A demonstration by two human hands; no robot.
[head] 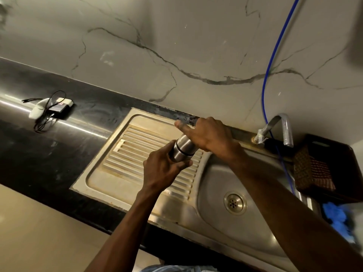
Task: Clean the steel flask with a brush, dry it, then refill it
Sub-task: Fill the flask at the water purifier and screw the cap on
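Observation:
The steel flask (181, 150) is held tilted above the ribbed drainboard (125, 154) of the sink. My left hand (163, 169) grips its body from below. My right hand (206, 134) wraps over its upper end, where the cap sits, with the forefinger stretched out. A dark ring runs round the flask just below my right hand. The cap itself is hidden under my fingers. No brush is in view.
The sink bowl (220, 173) with its drain (234, 203) lies to the right; a steel tap (279, 128) and blue hose (275, 55) stand behind it. A dark crate (332, 154), a checked cloth (312, 171) and a blue cloth (335, 214) sit far right. Wires and a white device (49, 107) lie on the black counter, left.

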